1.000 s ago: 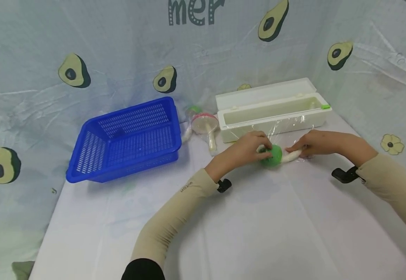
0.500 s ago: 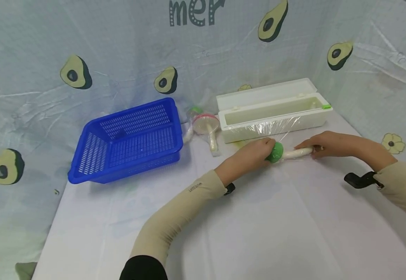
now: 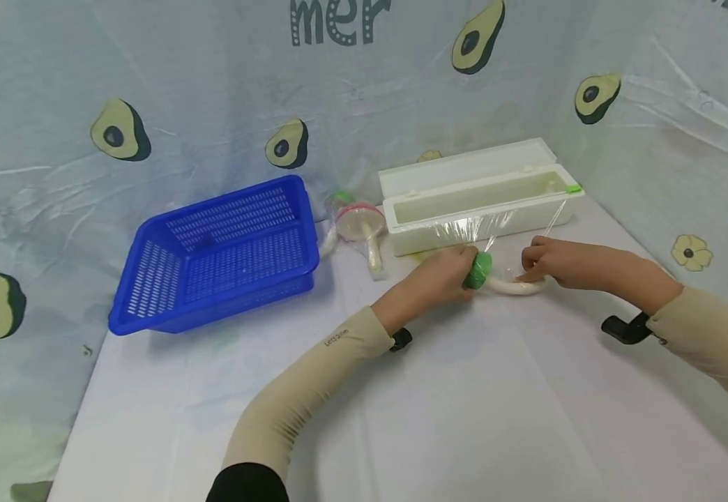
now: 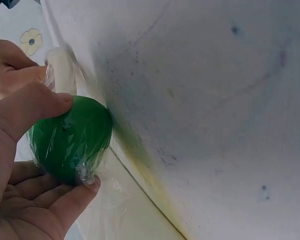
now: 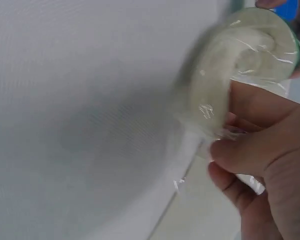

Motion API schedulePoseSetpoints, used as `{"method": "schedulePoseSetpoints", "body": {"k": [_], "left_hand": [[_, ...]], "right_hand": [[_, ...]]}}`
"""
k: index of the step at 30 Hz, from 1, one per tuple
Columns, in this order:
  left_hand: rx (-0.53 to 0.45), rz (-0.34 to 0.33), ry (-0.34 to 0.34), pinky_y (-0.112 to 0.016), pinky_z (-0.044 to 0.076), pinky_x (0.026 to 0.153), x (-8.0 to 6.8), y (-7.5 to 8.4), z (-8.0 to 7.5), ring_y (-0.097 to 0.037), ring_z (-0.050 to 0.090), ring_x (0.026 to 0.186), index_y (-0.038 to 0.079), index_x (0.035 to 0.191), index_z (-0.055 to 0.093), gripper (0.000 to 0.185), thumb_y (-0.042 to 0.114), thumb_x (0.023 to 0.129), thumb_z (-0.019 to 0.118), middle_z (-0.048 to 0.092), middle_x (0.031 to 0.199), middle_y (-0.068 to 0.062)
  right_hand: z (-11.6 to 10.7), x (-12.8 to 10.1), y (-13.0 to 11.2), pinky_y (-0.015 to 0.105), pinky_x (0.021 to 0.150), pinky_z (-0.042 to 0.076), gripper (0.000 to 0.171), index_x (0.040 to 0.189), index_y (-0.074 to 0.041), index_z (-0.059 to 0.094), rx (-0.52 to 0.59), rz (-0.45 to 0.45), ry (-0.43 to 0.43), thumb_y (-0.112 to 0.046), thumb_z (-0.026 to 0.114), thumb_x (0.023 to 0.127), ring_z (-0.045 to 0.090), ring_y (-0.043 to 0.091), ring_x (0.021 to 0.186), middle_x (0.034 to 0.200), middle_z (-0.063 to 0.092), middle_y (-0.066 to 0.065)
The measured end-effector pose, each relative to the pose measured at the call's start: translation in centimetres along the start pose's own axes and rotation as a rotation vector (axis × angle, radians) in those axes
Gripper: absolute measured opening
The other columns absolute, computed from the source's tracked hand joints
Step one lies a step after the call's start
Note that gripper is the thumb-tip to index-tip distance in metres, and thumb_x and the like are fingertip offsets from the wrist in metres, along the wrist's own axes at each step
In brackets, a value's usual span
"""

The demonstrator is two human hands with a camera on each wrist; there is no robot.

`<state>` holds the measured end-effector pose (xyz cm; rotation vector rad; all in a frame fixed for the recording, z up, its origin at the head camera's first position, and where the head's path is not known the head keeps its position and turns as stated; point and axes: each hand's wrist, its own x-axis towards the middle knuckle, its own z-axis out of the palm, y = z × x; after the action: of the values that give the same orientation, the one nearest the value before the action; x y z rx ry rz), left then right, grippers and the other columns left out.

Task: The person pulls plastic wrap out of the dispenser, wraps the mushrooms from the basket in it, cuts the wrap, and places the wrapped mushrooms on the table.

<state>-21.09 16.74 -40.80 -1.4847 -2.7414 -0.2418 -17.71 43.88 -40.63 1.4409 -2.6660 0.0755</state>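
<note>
**Wrapping the green toy in film, both hands on it**

The table (image 3: pixel 464 418) under its pale cloth carries everything. At my left sits the blue basket (image 3: pixel 226 251), and at the back the white film box (image 3: pixel 477 202) lies open, a sheet of film (image 3: pixel 496 226) stretched from its front edge down to my hands. Between basket and box rest two more toys (image 3: pixel 360 226), already wrapped as far as I can tell.

The toy (image 3: pixel 496 275) lies on the cloth just before the box, its green cap to the left and its white stem to the right. My left hand (image 3: pixel 439 279) curls round the cap, thumb over the top and fingers beneath. My right hand (image 3: pixel 558 261) pinches the stem end through the film.

I judge I am midway through wrapping: the film covers the toy but is not yet cut from the box. The next move, I think, calls for holding the toy firmly while the film is drawn taut against the box edge to tear it.

The head view alone shows the sheet running to the box. The left wrist view shows film wrinkled tight over the cap (image 4: pixel 70 140) under my thumb (image 4: pixel 30 107), which the head view hides. The right wrist view shows the wrapped stem (image 5: pixel 230 75), blurred, against my fingers (image 5: pixel 250 150).
</note>
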Motion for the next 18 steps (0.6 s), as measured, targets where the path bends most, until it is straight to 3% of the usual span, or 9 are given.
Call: {"method": "schedulePoseSetpoints", "body": {"k": [3,6,11,13,15,18], "left_hand": [[0.006,-0.009,-0.013,-0.026,0.051,0.082,-0.2,-0.1,0.0,-0.012,0.059,0.092,0.001,0.128,0.056,0.054,0.026,0.086,0.080,0.063,0.104,-0.002],[-0.014,-0.031,-0.010,-0.026,0.051,0.078,-0.2,-0.2,0.2,-0.012,0.057,0.088,0.001,0.126,0.056,0.052,0.026,0.086,0.078,0.061,0.101,-0.001],[-0.042,-0.040,0.022,-0.025,0.049,0.073,-0.3,-0.3,0.2,-0.012,0.055,0.083,0.001,0.119,0.059,0.045,0.027,0.087,0.076,0.060,0.097,-0.001],[-0.048,-0.038,0.034,-0.026,0.049,0.072,-0.3,-0.3,0.2,-0.013,0.056,0.082,0.002,0.115,0.059,0.041,0.028,0.088,0.076,0.060,0.096,-0.002],[-0.055,-0.046,0.041,-0.025,0.049,0.071,-0.3,-0.4,0.3,-0.013,0.056,0.082,0.002,0.114,0.059,0.040,0.029,0.089,0.075,0.060,0.095,-0.002],[-0.065,-0.059,0.047,-0.025,0.049,0.071,-0.3,-0.6,0.4,-0.013,0.056,0.082,0.002,0.114,0.059,0.041,0.031,0.090,0.075,0.059,0.096,-0.002]], "right_hand": [[1.6,0.7,0.5,0.033,0.067,0.048,0.046,0.081,-0.012,0.079,0.007,-0.105,0.184,0.026,0.079,0.055,0.050,0.018,0.079,0.086,0.057,-0.003],[2.4,0.7,0.0,0.033,0.066,0.052,0.039,0.081,-0.010,0.076,0.026,-0.058,0.282,0.020,0.084,0.057,0.059,0.021,0.079,0.091,0.062,0.002],[1.5,-0.1,-2.2,0.029,0.063,0.054,0.026,0.095,-0.009,0.070,0.135,0.335,0.235,0.006,0.082,0.078,0.064,0.015,0.076,0.091,0.065,-0.002],[1.1,-0.4,-2.9,0.031,0.066,0.054,0.021,0.097,-0.010,0.069,0.169,0.443,0.195,-0.001,0.081,0.083,0.064,0.014,0.078,0.090,0.066,-0.005],[1.0,-0.6,-3.4,0.035,0.071,0.055,0.022,0.099,-0.009,0.069,0.184,0.476,0.157,-0.003,0.082,0.083,0.064,0.016,0.084,0.091,0.067,-0.004],[1.3,-0.8,-3.6,0.041,0.078,0.055,0.033,0.104,-0.006,0.067,0.170,0.450,0.136,0.000,0.086,0.077,0.063,0.019,0.091,0.098,0.065,-0.002]]}}
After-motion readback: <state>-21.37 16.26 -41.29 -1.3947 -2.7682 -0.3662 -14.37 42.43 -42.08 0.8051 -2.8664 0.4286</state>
